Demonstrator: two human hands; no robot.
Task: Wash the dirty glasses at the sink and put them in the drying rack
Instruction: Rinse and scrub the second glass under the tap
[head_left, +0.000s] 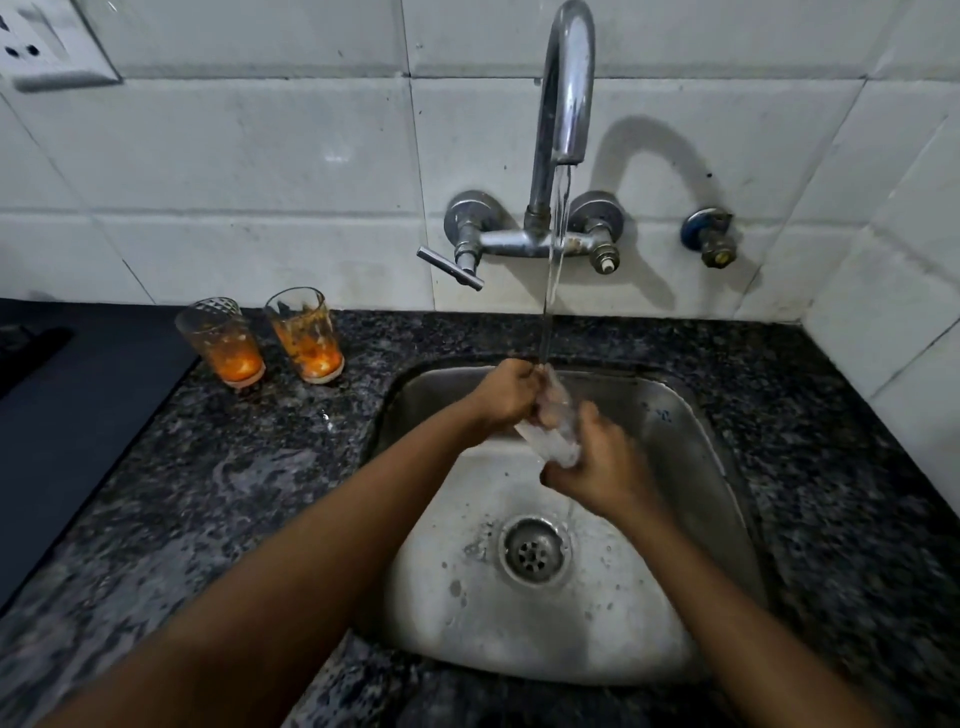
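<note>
A clear glass (556, 426) is tilted over the steel sink (696, 467), under the running stream from the tap (566, 104). My left hand (506, 395) grips its upper end, fingers at the rim. Around its lower end my right hand (602, 467) is closed. Two dirty glasses with orange residue stand upright on the counter left of the sink: one (221, 340) further left, one (306, 335) nearer the tap. No drying rack is in view.
Dark speckled granite counter (208, 467) surrounds the sink and looks wet. A black flat surface (67, 415) lies at the left. The tap lever (449, 267) sticks out left. A second valve (709, 236) is on the tiled wall. The drain (535, 551) sits mid-sink.
</note>
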